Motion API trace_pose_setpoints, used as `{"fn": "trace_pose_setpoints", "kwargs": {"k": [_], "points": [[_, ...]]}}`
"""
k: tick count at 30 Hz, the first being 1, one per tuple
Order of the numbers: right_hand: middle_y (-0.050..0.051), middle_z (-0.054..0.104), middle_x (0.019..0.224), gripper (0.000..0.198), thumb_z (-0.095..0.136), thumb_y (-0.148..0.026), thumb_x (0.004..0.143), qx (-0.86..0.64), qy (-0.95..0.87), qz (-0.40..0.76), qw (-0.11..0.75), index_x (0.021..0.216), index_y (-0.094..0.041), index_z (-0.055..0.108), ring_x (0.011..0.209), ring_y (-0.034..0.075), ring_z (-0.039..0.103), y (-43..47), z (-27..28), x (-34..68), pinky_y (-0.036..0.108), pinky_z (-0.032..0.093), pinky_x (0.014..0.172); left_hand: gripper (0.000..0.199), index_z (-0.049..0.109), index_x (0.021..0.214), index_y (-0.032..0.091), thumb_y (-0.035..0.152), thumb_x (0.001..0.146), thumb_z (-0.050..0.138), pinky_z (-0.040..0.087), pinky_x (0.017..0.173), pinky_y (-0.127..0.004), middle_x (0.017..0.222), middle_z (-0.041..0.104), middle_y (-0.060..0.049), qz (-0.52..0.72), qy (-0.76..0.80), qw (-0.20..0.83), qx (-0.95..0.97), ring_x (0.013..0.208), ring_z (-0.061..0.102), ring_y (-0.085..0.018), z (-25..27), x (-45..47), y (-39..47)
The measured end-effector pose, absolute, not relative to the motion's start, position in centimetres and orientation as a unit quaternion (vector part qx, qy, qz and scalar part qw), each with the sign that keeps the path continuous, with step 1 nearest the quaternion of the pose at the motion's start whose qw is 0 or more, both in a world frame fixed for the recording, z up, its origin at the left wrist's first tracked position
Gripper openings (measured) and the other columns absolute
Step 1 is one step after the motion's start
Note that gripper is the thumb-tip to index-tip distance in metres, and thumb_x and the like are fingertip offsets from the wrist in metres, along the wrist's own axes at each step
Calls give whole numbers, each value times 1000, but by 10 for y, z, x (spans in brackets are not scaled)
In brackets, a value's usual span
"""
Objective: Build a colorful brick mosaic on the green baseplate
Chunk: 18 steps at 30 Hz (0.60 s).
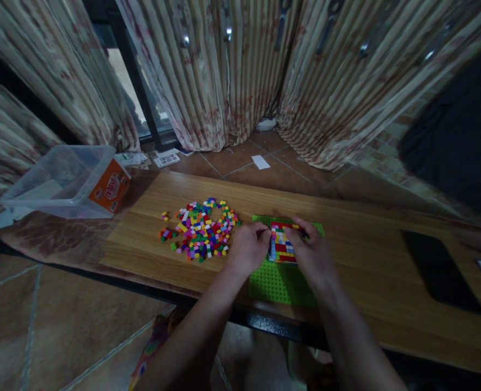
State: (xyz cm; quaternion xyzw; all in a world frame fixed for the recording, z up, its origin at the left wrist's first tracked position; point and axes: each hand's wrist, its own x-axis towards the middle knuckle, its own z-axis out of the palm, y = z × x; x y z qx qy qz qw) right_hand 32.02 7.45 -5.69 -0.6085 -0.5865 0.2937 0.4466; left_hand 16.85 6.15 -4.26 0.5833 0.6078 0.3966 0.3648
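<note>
Left hand (245, 251): fingers (261, 229) curled, with tips drawn close together at the left edge of the block panel (280, 247). Grip on a small piece: cannot be told at this scale.

Right hand (316, 255): fingers partly spread, with thumb over the right portion of the block panel and forefinger reaching past its far right corner. Firm grip or light contact: cannot be told.

Position of block panel: between the two sets of fingers, flat, right side partly covered by the right hand. Visible colours: red, yellow, white and light blue, in short rows.

Beneath the block panel: green baseplate (279, 285), studded, with bare studs exposed on the side nearest the body. Far edge of baseplate: visible beyond the fingers.

To the left of the left hand, just beside: loose blocks (205, 231), multicoloured, in a broad scattered heap with a small cluster apart at its left side.

Under all of these: wooden worktop (362, 250). Toward its right end, well apart from the right hand: flat black slab (440, 271).

Beyond the left end of the wood: clear plastic box (63, 205) with orange label (111, 187). Behind, across the floor (240, 155): patterned curtains (220, 92).
</note>
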Motion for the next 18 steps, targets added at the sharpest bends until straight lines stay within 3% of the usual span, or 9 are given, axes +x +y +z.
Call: {"fn": "trace_pose_setpoints", "kwargs": {"k": [10, 18], "points": [[17, 63, 117, 53, 56, -50, 80, -650, -619, 214, 386, 118, -16, 67, 108, 31, 58, 72, -53, 311, 52, 42, 99, 20, 71, 80, 19, 17, 86, 51, 46, 64, -24, 71, 70, -2, 367, 654, 303, 589, 65, 62, -14, -30, 179, 56], [16, 64, 111, 51, 57, -53, 79, -643, -630, 201, 387, 113, -16, 68, 104, 31, 59, 74, -58, 314, 51, 44, 95, 24, 69, 79, 17, 17, 88, 47, 48, 70, -29, 75, 72, -7, 321, 670, 242, 624, 70, 67, -19, -31, 183, 53]]}}
